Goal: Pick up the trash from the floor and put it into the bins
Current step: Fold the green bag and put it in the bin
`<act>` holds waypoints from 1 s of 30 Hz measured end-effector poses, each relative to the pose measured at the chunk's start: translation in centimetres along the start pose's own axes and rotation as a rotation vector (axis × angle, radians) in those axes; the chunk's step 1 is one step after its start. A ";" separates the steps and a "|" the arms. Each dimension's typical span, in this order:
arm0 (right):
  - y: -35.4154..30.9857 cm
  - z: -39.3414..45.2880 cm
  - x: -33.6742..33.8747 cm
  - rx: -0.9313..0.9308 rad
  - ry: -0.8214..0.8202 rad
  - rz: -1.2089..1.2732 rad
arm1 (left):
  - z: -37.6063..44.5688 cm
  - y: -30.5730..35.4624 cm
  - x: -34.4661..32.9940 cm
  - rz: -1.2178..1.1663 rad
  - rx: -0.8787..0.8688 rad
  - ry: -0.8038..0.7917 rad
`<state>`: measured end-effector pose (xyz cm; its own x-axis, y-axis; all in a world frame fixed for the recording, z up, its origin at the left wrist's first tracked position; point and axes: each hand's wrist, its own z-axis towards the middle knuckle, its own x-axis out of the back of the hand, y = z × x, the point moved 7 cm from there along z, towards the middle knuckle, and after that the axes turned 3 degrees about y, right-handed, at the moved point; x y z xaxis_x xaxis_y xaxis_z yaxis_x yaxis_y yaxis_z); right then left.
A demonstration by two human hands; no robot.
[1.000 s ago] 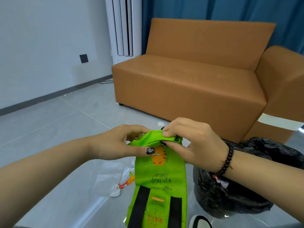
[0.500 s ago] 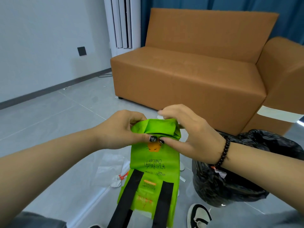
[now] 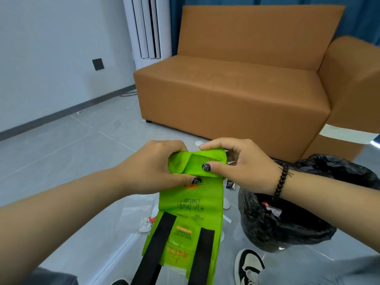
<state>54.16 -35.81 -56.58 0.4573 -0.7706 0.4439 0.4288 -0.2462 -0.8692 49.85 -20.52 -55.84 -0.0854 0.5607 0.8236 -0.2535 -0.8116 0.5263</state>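
A bright green bag (image 3: 191,204) with black straps and orange print hangs in front of me, its top end rolled over. My left hand (image 3: 152,171) grips the rolled top from the left, thumb pressed on the front. My right hand (image 3: 238,167), with a black bead bracelet on the wrist, pinches the same roll from the right. A bin lined with a black bag (image 3: 292,225) stands open under my right forearm, with scraps inside. Clear plastic film (image 3: 133,210) and a crumpled white and red wrapper (image 3: 146,223) lie on the floor to the left of the bag.
An orange sofa (image 3: 236,89) fills the space ahead and to the right. White paper scraps (image 3: 226,202) and a small dark wrapper (image 3: 230,184) lie on the grey tile floor near the bin. My black and white shoe (image 3: 247,266) is beside the bin.
The bag's top has been rolled down further between both hands. More of the lower bag with its black straps hangs in view.
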 end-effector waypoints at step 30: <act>2.5 -1.6 -0.6 -0.279 -0.136 0.289 | -0.3 1.4 0.8 0.171 -0.308 0.120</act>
<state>53.72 -36.89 -59.32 0.6349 -0.7511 0.1813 0.0486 -0.1954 -0.9795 49.10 -21.14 -54.53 -0.2590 0.4516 0.8538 -0.5022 -0.8181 0.2803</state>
